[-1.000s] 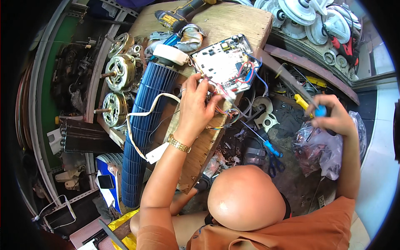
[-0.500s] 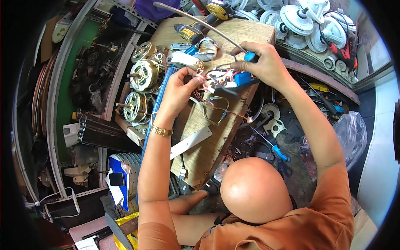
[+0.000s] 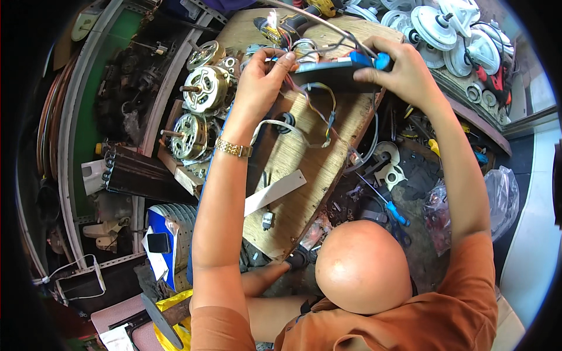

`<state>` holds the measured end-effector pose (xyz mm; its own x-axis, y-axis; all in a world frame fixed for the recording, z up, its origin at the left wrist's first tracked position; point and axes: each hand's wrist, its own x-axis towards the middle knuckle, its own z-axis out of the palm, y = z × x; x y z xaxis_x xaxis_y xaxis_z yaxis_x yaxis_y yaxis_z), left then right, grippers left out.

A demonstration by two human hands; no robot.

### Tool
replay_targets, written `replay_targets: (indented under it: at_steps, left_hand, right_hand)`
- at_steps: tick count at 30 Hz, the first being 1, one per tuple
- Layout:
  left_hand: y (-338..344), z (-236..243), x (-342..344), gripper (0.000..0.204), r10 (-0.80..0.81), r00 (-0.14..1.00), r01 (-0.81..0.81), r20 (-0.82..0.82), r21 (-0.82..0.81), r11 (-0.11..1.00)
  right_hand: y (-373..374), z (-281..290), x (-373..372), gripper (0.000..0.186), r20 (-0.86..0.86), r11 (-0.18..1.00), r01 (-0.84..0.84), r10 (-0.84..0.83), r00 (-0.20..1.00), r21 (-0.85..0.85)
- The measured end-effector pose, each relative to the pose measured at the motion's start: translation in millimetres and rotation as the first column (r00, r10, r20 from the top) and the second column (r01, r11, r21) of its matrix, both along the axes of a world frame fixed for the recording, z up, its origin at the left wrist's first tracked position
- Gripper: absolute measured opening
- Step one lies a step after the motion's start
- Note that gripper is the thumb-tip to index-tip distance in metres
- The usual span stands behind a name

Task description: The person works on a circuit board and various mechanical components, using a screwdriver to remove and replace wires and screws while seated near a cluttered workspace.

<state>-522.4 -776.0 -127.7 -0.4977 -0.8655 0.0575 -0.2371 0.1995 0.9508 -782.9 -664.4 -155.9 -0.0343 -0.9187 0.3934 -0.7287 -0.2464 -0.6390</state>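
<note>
Over the wooden bench (image 3: 301, 161) I hold a circuit board (image 3: 328, 76) in a dark casing, tilted so its dark side faces me; a blue block shows at its right end. My left hand (image 3: 264, 79) is closed, pinching wires (image 3: 283, 38) at the board's left end. My right hand (image 3: 404, 73) is closed around the blue handle of a long screwdriver (image 3: 383, 61), its thumb against the board's right end. The screwdriver's shaft slants up and left. Below the board hang coloured wires (image 3: 332, 117) and a pale cable (image 3: 284, 123).
Electric motors (image 3: 206, 89) line the bench's left edge. A metal strip (image 3: 275, 193) lies on it, and a yellow drill (image 3: 321, 8) at the far end. White gearboxes (image 3: 433, 28) are piled far right. Another blue screwdriver (image 3: 397, 213) and a plastic bag (image 3: 500, 196) lie on the floor.
Both hands have moved up and farther away with the board, the right also rightward. The board has tilted, hiding its component side and showing its dark side. The screwdriver stays in the right hand.
</note>
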Motion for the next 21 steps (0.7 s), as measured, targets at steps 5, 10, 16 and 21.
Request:
replay_targets:
  at_steps: [5, 10, 16, 21]
  left_hand:
    - [-6.0, -8.0, 1.7, 0.054, 0.006, 1.0, -0.004, 0.019, -0.101, 0.995]
    - [-2.0, 1.3, 19.9, 0.046, -0.04, 0.997, 0.041, 0.064, -0.016, 0.999]
    - [17.4, 4.0, 50.3, 0.034, -0.167, 0.967, 0.216, -0.191, 0.273, 0.937]
    - [46.6, -18.0, 66.6, 0.029, -0.092, 0.992, 0.103, -0.091, 0.121, 0.987]
  right_hand:
    - [-33.3, -5.6, -20.3, 0.047, 0.086, 0.994, -0.099, 0.102, 0.991, -0.034]
    - [-37.1, -9.4, -20.0, 0.044, 0.168, 0.991, -0.133, 0.134, 0.977, -0.017]
    - [-25.7, -22.2, -45.6, 0.043, 0.02, 0.968, -0.125, 0.132, 0.991, -0.217]
    - [19.4, -57.8, -49.3, 0.028, 0.246, 0.992, -0.108, 0.09, 0.965, 0.062]
